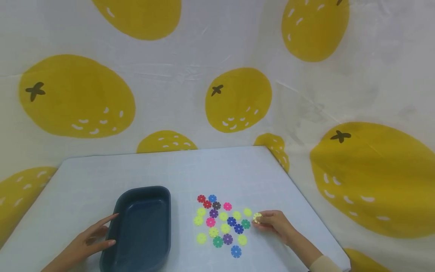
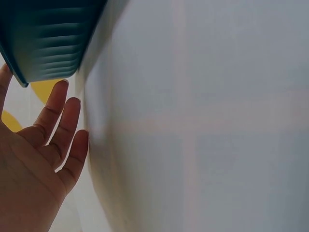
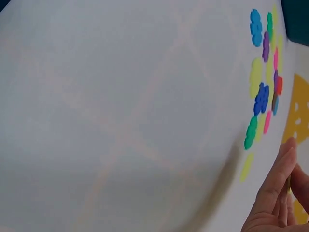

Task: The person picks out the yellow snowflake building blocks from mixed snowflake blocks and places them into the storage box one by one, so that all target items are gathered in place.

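Note:
A dark blue rectangular tray (image 1: 142,230) rests on the table, left of the middle in the head view. My left hand (image 1: 79,241) is at its left side, with the index fingertip and thumb at the rim; the left wrist view shows the fingers loosely extended beside the ribbed tray wall. Between thumb and fingers my right hand (image 1: 276,223) pinches a pale yellow notched plastic disc (image 1: 257,217). Just left of that hand lie many similar discs, among them a green disc (image 1: 246,224), a yellow disc (image 1: 247,212) and a light blue disc (image 1: 236,251).
The table (image 1: 217,170) wears a white cloth. Right of the tray, the discs lie in a loose cluster, including red discs (image 1: 201,198) at its far left and a purple disc (image 1: 227,239) nearer me. A lemon-print curtain (image 1: 190,94) hangs behind and beside the table.

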Motion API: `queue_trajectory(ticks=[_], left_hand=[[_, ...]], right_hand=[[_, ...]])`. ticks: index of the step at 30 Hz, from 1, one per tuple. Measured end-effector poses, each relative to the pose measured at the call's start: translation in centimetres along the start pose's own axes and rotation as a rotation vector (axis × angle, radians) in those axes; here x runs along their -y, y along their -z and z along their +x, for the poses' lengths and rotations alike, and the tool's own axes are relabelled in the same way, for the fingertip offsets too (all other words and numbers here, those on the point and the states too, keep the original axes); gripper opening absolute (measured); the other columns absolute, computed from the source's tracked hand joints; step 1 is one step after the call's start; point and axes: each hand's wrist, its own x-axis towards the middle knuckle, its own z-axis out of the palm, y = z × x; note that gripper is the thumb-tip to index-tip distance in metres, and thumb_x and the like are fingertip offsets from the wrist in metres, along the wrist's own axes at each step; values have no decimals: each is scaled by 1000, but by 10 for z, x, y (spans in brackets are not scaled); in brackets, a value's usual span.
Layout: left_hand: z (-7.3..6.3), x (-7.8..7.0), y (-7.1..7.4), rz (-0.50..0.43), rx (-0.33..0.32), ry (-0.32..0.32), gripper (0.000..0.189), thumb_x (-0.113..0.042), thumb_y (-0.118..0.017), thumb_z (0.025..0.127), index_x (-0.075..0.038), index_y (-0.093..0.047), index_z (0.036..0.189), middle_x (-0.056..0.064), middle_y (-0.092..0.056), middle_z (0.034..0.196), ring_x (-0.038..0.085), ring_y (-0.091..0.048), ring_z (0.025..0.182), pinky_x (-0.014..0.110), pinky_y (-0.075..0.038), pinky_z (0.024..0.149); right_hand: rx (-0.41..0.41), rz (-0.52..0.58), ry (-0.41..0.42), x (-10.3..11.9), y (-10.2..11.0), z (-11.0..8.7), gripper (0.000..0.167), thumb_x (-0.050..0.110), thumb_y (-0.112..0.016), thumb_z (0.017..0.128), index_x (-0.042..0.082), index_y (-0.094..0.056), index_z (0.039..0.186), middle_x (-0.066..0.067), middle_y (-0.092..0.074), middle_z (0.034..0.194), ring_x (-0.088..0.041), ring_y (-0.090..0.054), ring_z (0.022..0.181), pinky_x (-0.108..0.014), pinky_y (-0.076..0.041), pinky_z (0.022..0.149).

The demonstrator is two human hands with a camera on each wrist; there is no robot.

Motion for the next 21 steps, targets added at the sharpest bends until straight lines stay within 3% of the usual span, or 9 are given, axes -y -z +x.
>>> queue_trajectory(ticks=[9,21], left_hand=[[0,-2,-1,14,-19,21,91,-48,-67,91,-9,-20,158,39,-26,153,59,-42,128,64,-51,87],[-4,-3,-2,14,-44,3,88,-48,-69,90,-11,-25,157,37,-30,152,57,-44,128,66,-50,88]], right_hand=[[14,-11,-22,4,-14,1,48,10,-75,85,-12,-58,124,-16,-76,97,-22,-76,85,-31,-61,78],[119,7,-13,5,-27,4,57,12,-75,86,-15,-52,130,-18,-75,101,-23,-75,89,-31,-61,81]])
